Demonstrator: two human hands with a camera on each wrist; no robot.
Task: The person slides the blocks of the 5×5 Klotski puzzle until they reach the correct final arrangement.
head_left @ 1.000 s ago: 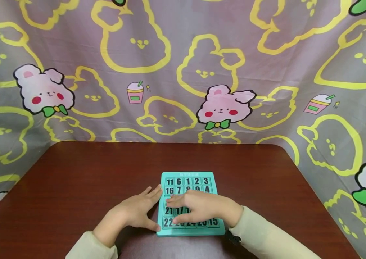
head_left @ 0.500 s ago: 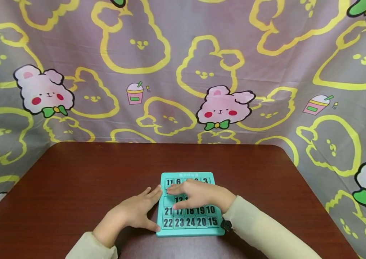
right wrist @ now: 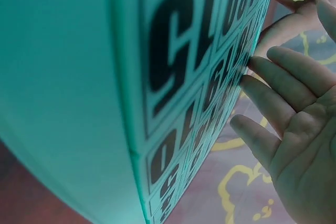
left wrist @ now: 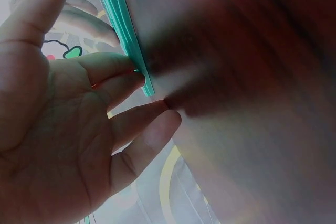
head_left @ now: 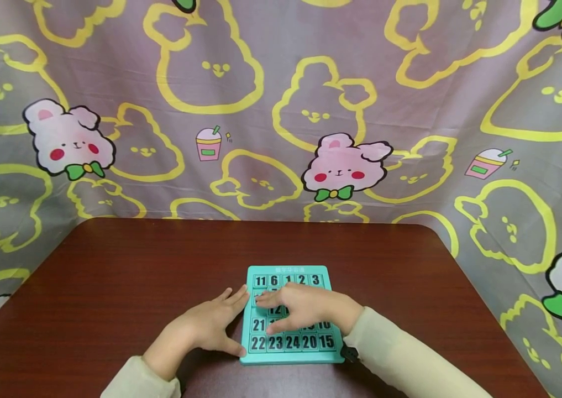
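Green number puzzle (head_left: 292, 335) lay flat, near-centre on the surface (head_left: 136, 271). Left hand (head_left: 211, 325) spread, touching its left edge; right hand (head_left: 305, 305) loosely extended over left-column tiles (head_left: 258, 325). Neither gripped anything. Judged risk: an angled push could jam one.

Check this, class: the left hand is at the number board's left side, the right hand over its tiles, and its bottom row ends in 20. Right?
Wrong number: in the head view, the number board has tile 15 ending its bottom row. The rest stands.
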